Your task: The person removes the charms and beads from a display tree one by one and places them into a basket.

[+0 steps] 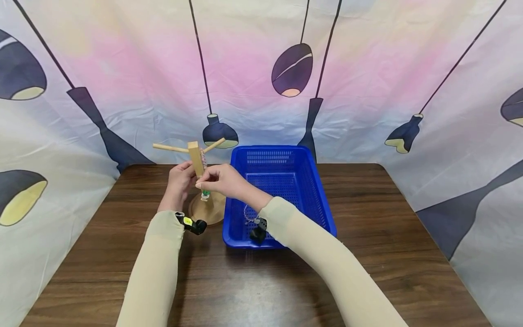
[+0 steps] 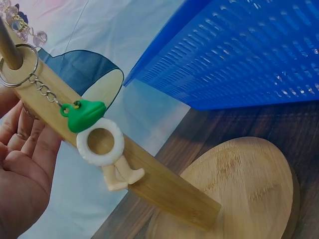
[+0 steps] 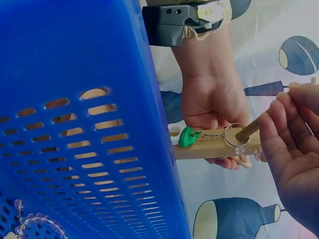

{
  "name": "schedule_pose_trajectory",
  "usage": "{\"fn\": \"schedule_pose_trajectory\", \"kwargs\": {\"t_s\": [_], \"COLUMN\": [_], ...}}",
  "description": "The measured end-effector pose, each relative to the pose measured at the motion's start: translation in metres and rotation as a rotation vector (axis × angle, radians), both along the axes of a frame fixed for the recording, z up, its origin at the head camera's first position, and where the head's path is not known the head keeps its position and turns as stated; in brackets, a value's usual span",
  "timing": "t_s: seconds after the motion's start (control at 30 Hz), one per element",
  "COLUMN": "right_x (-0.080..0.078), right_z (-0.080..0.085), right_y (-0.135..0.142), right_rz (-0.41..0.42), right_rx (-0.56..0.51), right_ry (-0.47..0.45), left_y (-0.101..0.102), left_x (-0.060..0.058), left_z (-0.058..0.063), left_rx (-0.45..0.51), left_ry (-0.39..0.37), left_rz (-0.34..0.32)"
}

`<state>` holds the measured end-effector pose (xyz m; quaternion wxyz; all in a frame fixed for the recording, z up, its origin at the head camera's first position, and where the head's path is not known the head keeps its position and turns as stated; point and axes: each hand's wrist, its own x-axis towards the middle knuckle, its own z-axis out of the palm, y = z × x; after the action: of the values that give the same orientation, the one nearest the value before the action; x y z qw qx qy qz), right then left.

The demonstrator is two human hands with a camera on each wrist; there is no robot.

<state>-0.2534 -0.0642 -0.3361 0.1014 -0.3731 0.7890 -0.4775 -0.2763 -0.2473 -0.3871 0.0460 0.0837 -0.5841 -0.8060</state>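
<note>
A wooden peg stand (image 1: 196,159) rises from a round base (image 2: 249,184), with pegs sticking out near its top. My left hand (image 1: 178,182) holds the post from behind and the left, its fingers curled round it. From the right, my right hand (image 1: 222,180) pinches the tip of the front peg (image 3: 251,128). A keychain's metal ring sits on that peg close to the post; its green frog head (image 2: 85,115), white ring (image 2: 118,141) and pale legs hang down along the wood. Pink beads (image 2: 20,25) hang at the upper part of the stand.
A blue perforated basket (image 1: 323,195) stands on the wooden table (image 1: 367,200), just right of the stand. Inside its near left corner lies a beaded bracelet (image 3: 42,217). A curtain (image 1: 253,45) printed with lamps hangs behind the table.
</note>
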Motion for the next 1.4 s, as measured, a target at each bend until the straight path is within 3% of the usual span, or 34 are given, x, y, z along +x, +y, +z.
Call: {"fn": "schedule_pose_trajectory", "kwargs": {"t_s": [0.43, 0.67, 0.77, 0.93, 1.1, 1.17, 1.4], "right_x": [0.002, 0.003, 0.004, 0.004, 0.004, 0.004, 0.003], "right_z": [0.001, 0.002, 0.002, 0.001, 0.001, 0.001, 0.0], "right_y": [0.001, 0.002, 0.002, 0.002, 0.002, 0.002, 0.001], "right_rz": [-0.008, -0.013, -0.013, -0.013, -0.015, -0.016, -0.006], "right_rx": [-0.008, -0.008, -0.009, -0.009, -0.007, -0.009, -0.009], "right_ry": [-0.01, 0.001, 0.012, 0.033, 0.031, 0.026, 0.016], "left_y": [-0.001, -0.01, -0.016, -0.026, -0.029, -0.028, -0.027], "left_x": [0.004, 0.013, 0.022, 0.038, 0.049, 0.051, 0.054], "left_z": [0.003, 0.011, 0.018, 0.03, 0.041, 0.045, 0.057], "left_rx": [-0.002, -0.101, -0.031, 0.169, 0.185, 0.15, 0.24], "left_ry": [-0.038, -0.069, -0.015, 0.185, 0.36, 0.4, 0.444], "left_rz": [-0.002, -0.111, -0.133, -0.151, -0.155, -0.145, -0.14]}}
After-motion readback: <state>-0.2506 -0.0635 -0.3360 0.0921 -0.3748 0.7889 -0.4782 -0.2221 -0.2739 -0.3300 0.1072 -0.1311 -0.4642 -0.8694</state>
